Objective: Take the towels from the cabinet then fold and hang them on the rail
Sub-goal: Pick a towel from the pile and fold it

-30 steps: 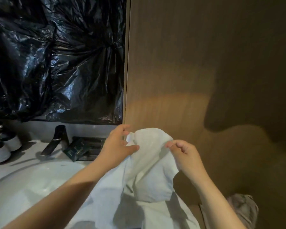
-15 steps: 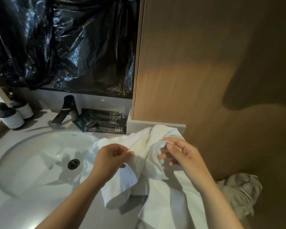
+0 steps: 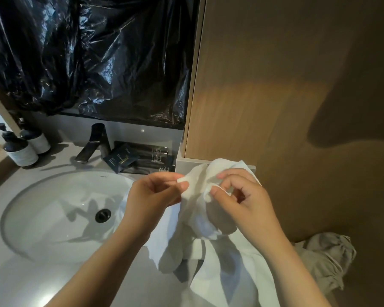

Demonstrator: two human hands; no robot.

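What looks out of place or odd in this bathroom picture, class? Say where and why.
Crinkled black plastic covers the wall above the sink, where a mirror would normally show. A grey cloth lies crumpled low on the right, below the wooden panel. The white towel is merely bunched between the left hand and right hand.

White sink (image 3: 42, 218), dark faucet (image 3: 97, 140) behind; two pump bottles (image 3: 20, 151) left (side by side); black plastic (image 3: 87, 52) above.

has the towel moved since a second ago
Yes, downward. The top of the white towel hid the grey ledge a second ago; now it sits about level with it, pinched by the left hand and right hand.
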